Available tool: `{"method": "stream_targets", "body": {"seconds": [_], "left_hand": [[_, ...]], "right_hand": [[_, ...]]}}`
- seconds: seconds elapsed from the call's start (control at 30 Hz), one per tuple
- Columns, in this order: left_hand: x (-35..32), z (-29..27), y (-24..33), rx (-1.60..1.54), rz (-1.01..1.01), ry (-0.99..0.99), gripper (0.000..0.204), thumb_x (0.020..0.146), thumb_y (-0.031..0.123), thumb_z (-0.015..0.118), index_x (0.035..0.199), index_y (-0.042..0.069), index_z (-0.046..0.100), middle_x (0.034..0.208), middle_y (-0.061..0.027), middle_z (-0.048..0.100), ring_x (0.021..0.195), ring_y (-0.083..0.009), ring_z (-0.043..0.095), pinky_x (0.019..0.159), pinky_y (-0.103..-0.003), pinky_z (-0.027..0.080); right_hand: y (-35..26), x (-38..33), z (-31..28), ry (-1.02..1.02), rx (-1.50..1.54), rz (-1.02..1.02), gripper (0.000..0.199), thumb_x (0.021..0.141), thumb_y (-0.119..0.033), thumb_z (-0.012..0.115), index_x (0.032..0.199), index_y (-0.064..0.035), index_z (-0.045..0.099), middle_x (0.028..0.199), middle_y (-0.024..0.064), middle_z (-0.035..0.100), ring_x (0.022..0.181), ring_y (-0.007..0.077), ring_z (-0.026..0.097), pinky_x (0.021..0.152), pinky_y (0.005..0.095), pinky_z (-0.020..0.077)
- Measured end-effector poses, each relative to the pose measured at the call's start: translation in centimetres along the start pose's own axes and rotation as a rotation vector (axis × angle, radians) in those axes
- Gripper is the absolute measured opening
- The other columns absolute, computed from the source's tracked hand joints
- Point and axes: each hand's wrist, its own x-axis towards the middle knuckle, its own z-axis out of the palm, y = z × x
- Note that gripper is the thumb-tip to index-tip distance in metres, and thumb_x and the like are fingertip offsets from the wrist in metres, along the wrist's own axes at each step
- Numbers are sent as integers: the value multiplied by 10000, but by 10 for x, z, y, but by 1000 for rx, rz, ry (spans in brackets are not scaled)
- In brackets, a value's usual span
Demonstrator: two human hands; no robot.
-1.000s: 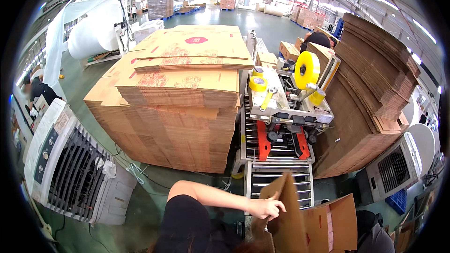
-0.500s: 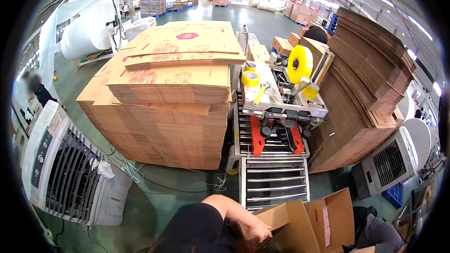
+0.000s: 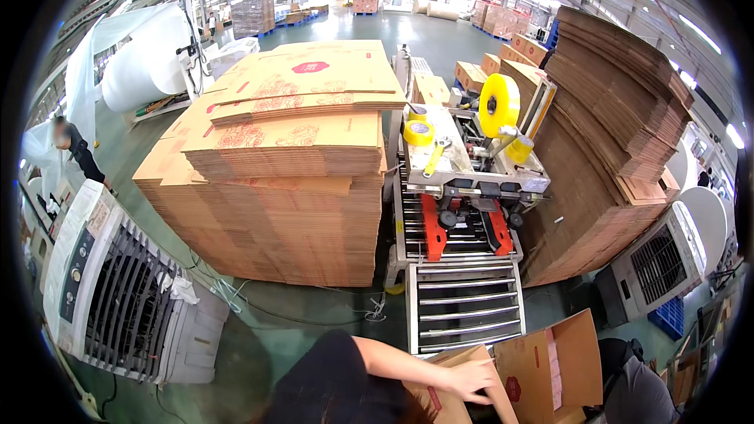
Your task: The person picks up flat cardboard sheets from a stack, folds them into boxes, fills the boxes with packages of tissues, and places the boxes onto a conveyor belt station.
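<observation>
resting: left hand [image 3: 471, 377] lies flat on the top flap of the open cardboard box [image 3: 542, 365] at the lower edge of the view, the bare forearm coming in from the left across a dark sleeve.
fingers: spread loosely and pressed on the flap, holding nothing closed around it; the fingertips point right, toward the upright flap.
right hand: not visible.
box: plain brown corrugated board, flaps standing open; the upright flap, just right of the fingers, bears a small red mark and a pale strip.
beyond the fingers: a roller conveyor [image 3: 465, 302] of bare steel rods starts just above the box rim and runs up into a carton taping machine [image 3: 463, 188] with red side belts and yellow tape rolls [image 3: 499, 104].
left of the fingers: a tall stack of flattened cartons [image 3: 275, 188], square-edged, well apart.
right of the fingers: a leaning stack of flat boards [image 3: 613, 141] and a grey fan unit [image 3: 667, 255].
open room: green floor [image 3: 259, 330] between stack and conveyor, crossed by loose cables.
</observation>
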Motion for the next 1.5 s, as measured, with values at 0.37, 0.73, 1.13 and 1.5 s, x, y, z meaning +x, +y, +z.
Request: {"method": "stream_targets", "body": {"seconds": [0.37,0.73,1.13,1.5], "left_hand": [[-114,-188,-201,-130,-893,129,520,1007,457,383,1401,148,522,1479,-94,462,1382,-309,361,1197,-481,168],[-131,-199,-220,-831,-992,0,770,889,169,708,1521,58,283,1464,-116,451,1274,-223,517,1016,-450,458],[-20,-53,-97,94,-378,-321,739,846,18,533,1512,185,258,833,-288,661,745,-455,661,714,-543,539],[0,-64,-176,-445,-820,-627,328,889,285,597,1117,54,646,892,-41,669,721,-116,622,568,-246,464]], "right_hand": [[103,8,109,-220,380,441,413,987,-276,587,1218,66,573,1008,180,651,913,270,637,807,404,536],[-127,-51,52,-961,113,-342,402,918,-246,503,1141,86,549,1087,207,661,1047,311,620,946,357,454],[19,-36,14,202,-947,-218,405,822,-179,638,1223,-120,633,1295,57,607,1309,355,428,1082,743,143],[243,-27,54,-305,-695,407,774,937,-393,568,1524,-23,225,1602,188,148,1482,317,175,1190,414,224]]}}
